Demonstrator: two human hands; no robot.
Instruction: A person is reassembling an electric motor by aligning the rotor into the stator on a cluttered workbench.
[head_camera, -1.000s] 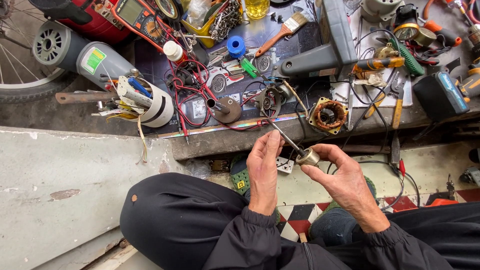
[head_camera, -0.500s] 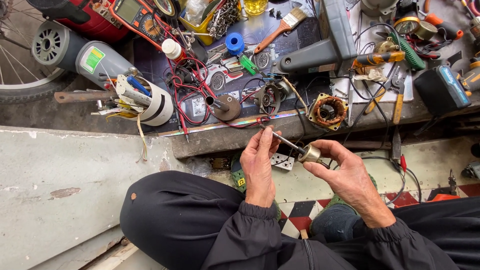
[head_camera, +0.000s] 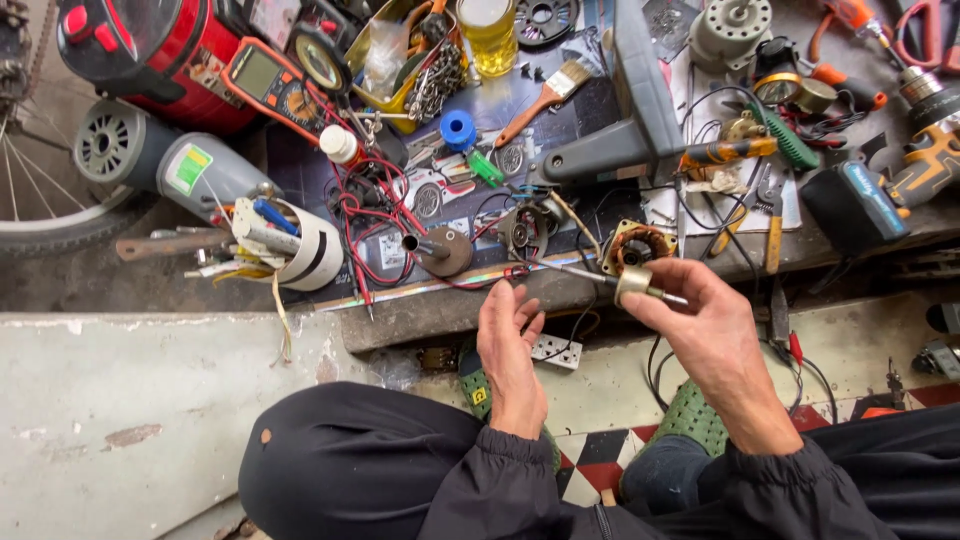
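**Clearance and obstructions, bench front**

Open air around my left hand (head_camera: 510, 345) and right hand (head_camera: 705, 335), above my knees. Ahead, the bench edge (head_camera: 420, 310) is blocked: stator (head_camera: 637, 245) just beyond my right fingers, funnel-shaped part (head_camera: 440, 250), tangled red leads (head_camera: 370, 215), white cylinder (head_camera: 300, 245). Bare concrete ledge (head_camera: 150, 390) at my left offers passage.
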